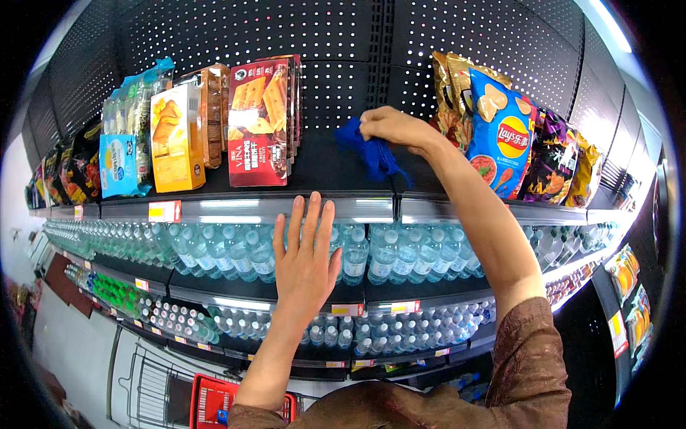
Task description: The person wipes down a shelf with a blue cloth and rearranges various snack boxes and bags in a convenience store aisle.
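Note:
My right hand [396,128] is closed on a bunched blue cloth [370,153] above the black top shelf [327,161]. The cloth's lower end hangs down close to the shelf surface. My left hand [305,246] is spread with its back up, its fingertips at the shelf's clear front strip [364,210]; whether they touch it I cannot tell. Left of the cloth stand red biscuit boxes [260,123]. To its right, a blue Lay's chip bag [501,134] leans beside gold snack bags [453,91], near my right forearm.
A yellow box [177,139] and blue snack packs [123,145] stand at left, dark snack bags [552,161] at right. Water bottles [396,257] fill the shelf below. A red basket [211,399] and a wire cart [155,391] are at lower left.

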`<state>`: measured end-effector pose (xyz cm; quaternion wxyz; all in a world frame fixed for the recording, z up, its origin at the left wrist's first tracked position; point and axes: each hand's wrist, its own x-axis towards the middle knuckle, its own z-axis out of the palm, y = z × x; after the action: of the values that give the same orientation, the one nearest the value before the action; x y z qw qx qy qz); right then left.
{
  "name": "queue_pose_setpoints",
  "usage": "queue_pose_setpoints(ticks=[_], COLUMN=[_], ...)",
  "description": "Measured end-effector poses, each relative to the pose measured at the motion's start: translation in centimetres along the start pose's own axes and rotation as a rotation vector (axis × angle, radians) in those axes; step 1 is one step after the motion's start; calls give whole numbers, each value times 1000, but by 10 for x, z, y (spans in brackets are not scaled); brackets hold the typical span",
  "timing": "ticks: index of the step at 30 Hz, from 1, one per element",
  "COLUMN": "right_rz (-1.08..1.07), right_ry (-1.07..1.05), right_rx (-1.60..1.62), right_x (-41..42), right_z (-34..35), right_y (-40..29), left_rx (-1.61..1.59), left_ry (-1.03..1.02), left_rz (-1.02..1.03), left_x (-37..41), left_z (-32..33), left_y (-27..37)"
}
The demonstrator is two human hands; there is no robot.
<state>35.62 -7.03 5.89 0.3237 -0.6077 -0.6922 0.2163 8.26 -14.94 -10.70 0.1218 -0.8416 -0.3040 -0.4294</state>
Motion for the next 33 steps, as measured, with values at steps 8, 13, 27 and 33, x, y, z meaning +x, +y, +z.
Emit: queue_pose_setpoints(ticks=[8, 13, 27, 33], right_rz=[-180, -248, 157, -215], right_ry=[27, -255, -655, -795], right_rx=[772, 879, 930, 361], right_x=[-111, -153, -180, -207], right_z=[51, 126, 268, 325], right_y=[-63, -11, 66, 79], left_rx=[-198, -1007, -857, -713], left_ry=[22, 74, 20, -133], left_rz=[-8, -295, -969, -994], left_x=[-1, -36, -201, -261], left_z=[-23, -45, -42, -37], left_y=[-11, 2, 23, 49])
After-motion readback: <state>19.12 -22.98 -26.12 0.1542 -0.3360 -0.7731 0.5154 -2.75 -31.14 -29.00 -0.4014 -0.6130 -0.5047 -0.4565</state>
